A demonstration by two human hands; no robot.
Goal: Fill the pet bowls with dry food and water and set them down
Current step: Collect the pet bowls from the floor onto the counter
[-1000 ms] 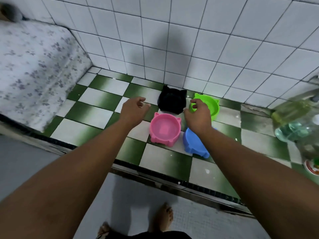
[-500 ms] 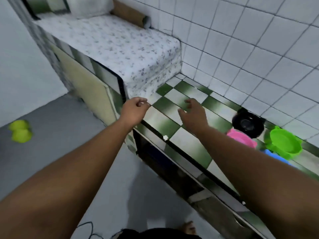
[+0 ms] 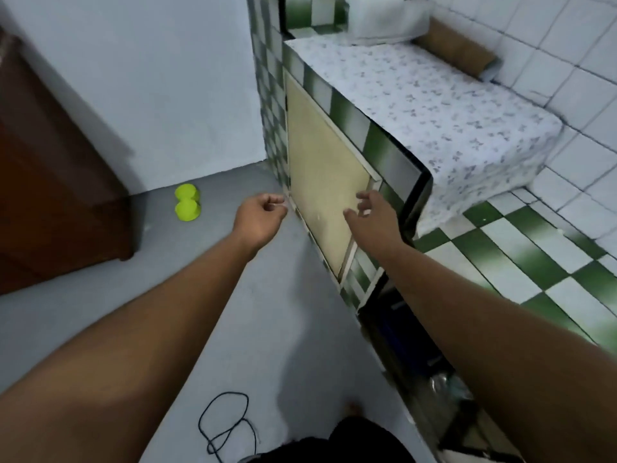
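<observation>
A single wide-angle view is taken from head height and aimed forward and down (straight edges are bent by the lens). The left hand (image 3: 258,217) and right hand (image 3: 374,218) are framed centrally at arm's reach, with the grey floor (image 3: 293,329) below.

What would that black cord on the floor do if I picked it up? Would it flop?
Probably floppy: the black cord lies in loose, curling loops on the grey floor. It looks thin, so it is likely light. The loops cross each other, so it might tangle when lifted.
</observation>
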